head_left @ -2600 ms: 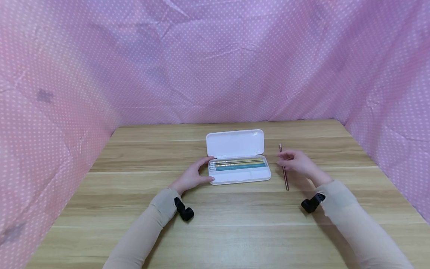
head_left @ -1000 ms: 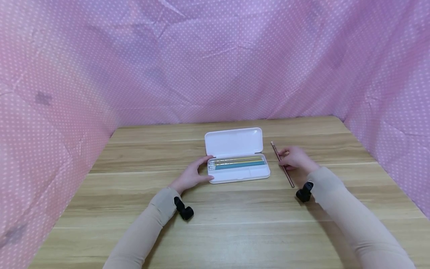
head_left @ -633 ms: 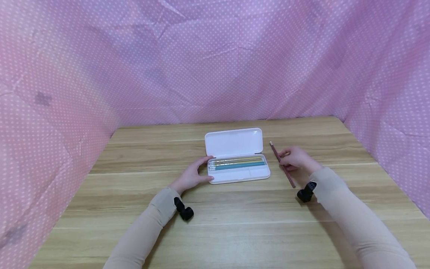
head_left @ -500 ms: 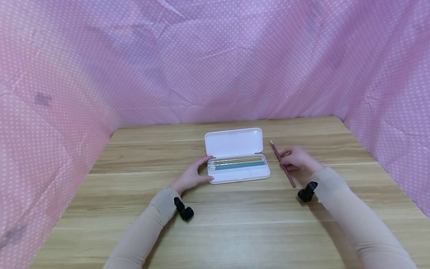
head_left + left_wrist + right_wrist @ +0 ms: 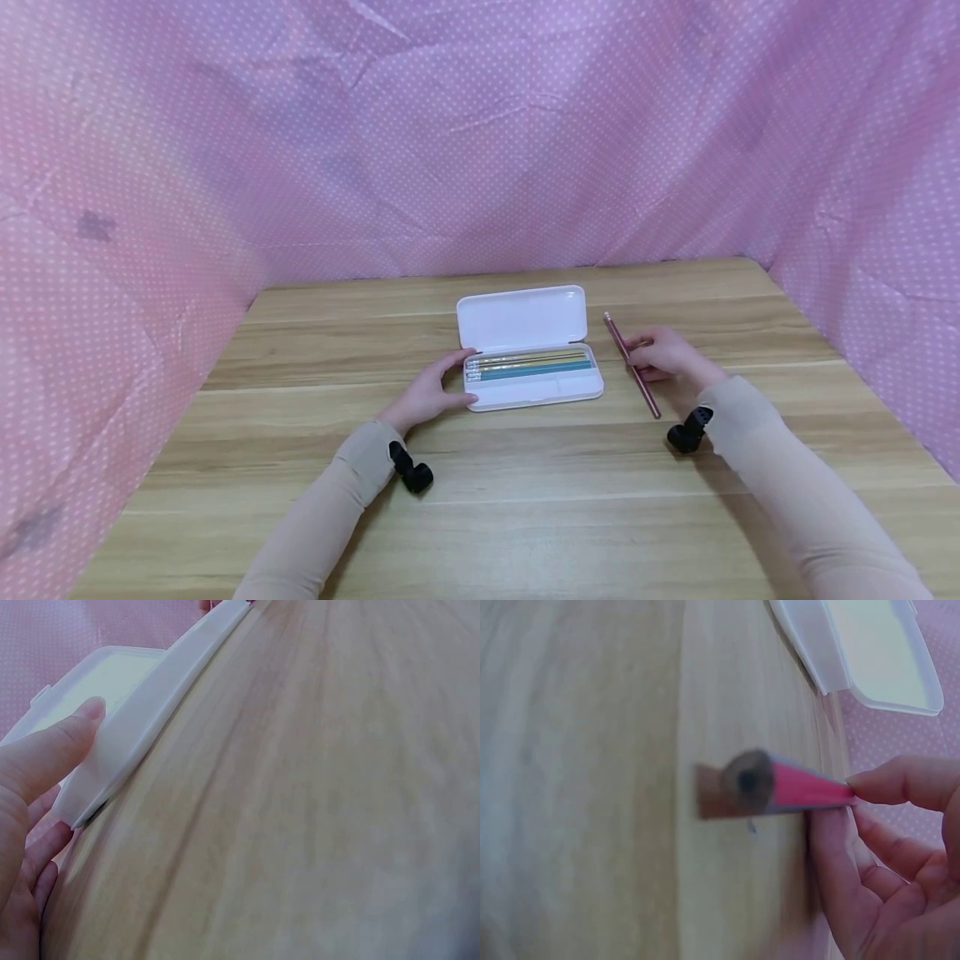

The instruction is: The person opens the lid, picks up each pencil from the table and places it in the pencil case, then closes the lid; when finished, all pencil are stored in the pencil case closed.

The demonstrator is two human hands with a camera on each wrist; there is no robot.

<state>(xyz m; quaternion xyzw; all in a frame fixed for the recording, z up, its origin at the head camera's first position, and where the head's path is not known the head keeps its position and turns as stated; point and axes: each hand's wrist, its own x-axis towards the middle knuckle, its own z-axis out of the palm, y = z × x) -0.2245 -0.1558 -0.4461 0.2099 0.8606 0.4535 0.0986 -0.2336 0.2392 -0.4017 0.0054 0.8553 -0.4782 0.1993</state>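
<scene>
A white pencil case [image 5: 534,392] lies with its lid [image 5: 522,320] raised in the middle of the table. Inside it, gold pencils [image 5: 528,360] and teal pencils [image 5: 534,370] lie side by side, white erasers to the left. My left hand [image 5: 427,393] holds the case's left end, thumb at the front corner and fingers at the back; the left wrist view shows the thumb on its rim. To the right of the case, my right hand [image 5: 663,354] pinches a dark pink pencil [image 5: 645,390] between thumb and fingers. Its unsharpened end [image 5: 748,782] faces the right wrist camera.
The wood-grain table [image 5: 525,517] is enclosed at the back and sides by pink dotted cloth [image 5: 480,150]. A small black camera sits on each wrist, the left camera [image 5: 412,471] and the right camera [image 5: 688,432].
Since the oldest frame, my right hand has taken hold of the pink pencil and turned it, its eraser end swinging left toward the case. My left hand stays at the case.
</scene>
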